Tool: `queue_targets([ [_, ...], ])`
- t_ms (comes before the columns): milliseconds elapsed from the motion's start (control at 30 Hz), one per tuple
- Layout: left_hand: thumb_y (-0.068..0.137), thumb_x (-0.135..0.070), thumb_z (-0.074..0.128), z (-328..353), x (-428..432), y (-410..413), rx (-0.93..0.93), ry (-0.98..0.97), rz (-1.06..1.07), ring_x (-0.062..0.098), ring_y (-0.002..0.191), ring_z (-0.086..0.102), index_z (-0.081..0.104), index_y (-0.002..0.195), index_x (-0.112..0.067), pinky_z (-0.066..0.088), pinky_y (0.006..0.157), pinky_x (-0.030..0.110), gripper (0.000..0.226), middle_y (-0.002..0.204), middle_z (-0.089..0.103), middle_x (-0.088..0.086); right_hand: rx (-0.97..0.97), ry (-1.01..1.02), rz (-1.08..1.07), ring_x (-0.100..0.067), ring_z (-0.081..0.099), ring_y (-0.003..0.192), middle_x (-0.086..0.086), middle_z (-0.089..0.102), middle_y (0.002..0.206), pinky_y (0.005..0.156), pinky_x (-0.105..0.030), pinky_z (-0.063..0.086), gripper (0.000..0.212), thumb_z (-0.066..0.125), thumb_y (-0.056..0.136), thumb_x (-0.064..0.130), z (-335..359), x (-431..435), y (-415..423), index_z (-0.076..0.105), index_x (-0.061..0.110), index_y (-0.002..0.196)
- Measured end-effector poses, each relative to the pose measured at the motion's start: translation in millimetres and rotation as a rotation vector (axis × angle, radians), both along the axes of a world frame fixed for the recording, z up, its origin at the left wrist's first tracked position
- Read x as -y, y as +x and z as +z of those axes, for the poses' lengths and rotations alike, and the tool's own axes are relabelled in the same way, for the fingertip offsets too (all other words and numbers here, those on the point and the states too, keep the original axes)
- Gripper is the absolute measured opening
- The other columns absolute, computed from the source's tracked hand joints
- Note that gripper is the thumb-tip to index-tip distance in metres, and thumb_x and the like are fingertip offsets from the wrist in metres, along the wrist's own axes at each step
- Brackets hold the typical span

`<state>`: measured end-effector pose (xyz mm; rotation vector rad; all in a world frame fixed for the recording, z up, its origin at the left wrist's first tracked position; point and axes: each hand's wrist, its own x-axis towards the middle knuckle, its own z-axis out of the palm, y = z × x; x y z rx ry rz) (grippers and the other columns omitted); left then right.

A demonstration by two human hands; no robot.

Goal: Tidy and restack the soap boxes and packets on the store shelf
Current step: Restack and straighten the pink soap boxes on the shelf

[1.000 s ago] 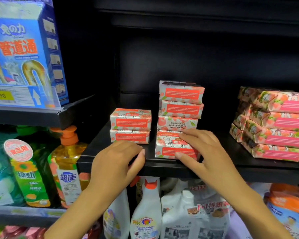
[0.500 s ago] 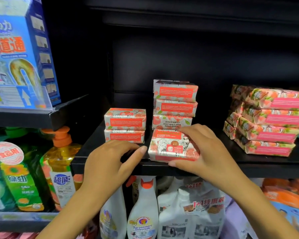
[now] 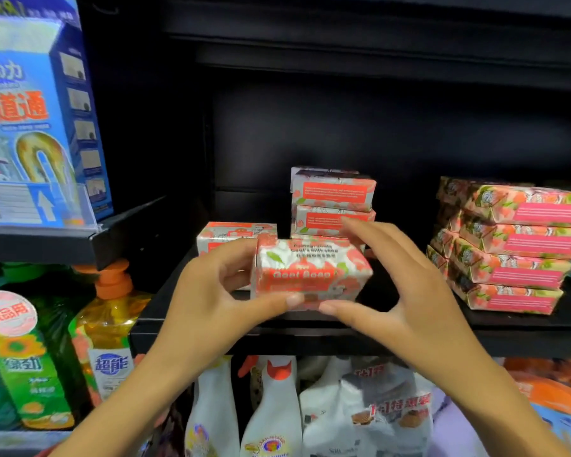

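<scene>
Soap box [image 3: 310,275] sits above the shelf [image 3: 310,336] front, pinched at either end between thumb and curled fingers of left hand [image 3: 208,291] and right hand [image 3: 409,291], forearms angled upward.

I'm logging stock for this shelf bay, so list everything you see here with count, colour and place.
held soap box: one, white and red, in front of the shelf, between both hands
middle stack: two boxes clear, a third mostly hidden, white and red, behind the held soap box
left box: one clear, white and red, left of the middle stack
packets: piled four high, pink and green, shelf's right end
shelf: one, black
blue box: one, upper left ledge
pump bottle: one, yellow, orange pump, lower left
spray bottles: several, white, below
left hand: grip on box's left end
right hand: grip on right end
</scene>
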<state>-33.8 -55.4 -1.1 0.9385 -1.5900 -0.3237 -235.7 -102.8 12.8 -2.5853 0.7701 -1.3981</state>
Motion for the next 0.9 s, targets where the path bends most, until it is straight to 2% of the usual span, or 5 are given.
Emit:
queue_targets([
  [333,0.055,-0.047,0.076,2,8,8,-0.064,0.115,-0.09,0.006,0.113,0.059,0.056,0.123,-0.027,0.05,0.086,0.021,0.074,0.12,0.063,-0.014,0.02,-0.451,-0.138,-0.014,0.054,0.102,-0.005,0.063,0.103,0.095,-0.018,0.04,0.026,0.06,0.083,0.018,0,2,6,0.065,0.001,0.102],
  [500,0.055,-0.042,0.079,3,11,8,-0.065,0.134,-0.112,0.003,0.097,0.067,0.066,0.105,-0.03,0.049,0.076,0.01,0.053,0.103,0.071,-0.015,-0.019,-0.512,-0.132,-0.021,0.053,0.107,-0.013,0.063,0.105,0.098,-0.028,0.042,0.024,0.058,0.08,0.011,-7,8,7,0.061,0.001,0.103],
  [600,0.054,-0.041,0.081,-1,10,9,-0.046,0.06,-0.047,0.003,0.099,0.066,0.064,0.108,-0.031,0.05,0.078,0.012,0.058,0.106,0.07,-0.016,-0.11,-0.352,-0.119,-0.014,0.047,0.119,-0.003,0.055,0.124,0.101,-0.031,0.04,0.047,0.068,0.076,0.029,-7,11,6,0.055,0.011,0.117],
  [700,0.058,-0.044,0.081,-1,7,12,0.13,-0.079,0.08,0.005,0.112,0.059,0.059,0.119,-0.025,0.049,0.089,0.019,0.067,0.115,0.065,-0.015,-0.076,0.018,-0.017,0.005,0.033,0.129,0.02,0.035,0.14,0.101,-0.005,0.026,0.084,0.067,0.066,0.059,-1,10,5,0.035,0.029,0.138],
  [900,0.072,-0.048,0.069,1,8,12,0.412,-0.329,0.206,0.0,0.128,0.043,0.05,0.127,-0.022,0.034,0.106,0.015,0.063,0.133,0.051,-0.016,0.14,0.403,0.165,0.016,0.054,0.102,0.043,0.05,0.114,0.075,0.001,0.041,0.076,0.071,0.064,0.053,7,12,7,0.031,0.05,0.128],
])
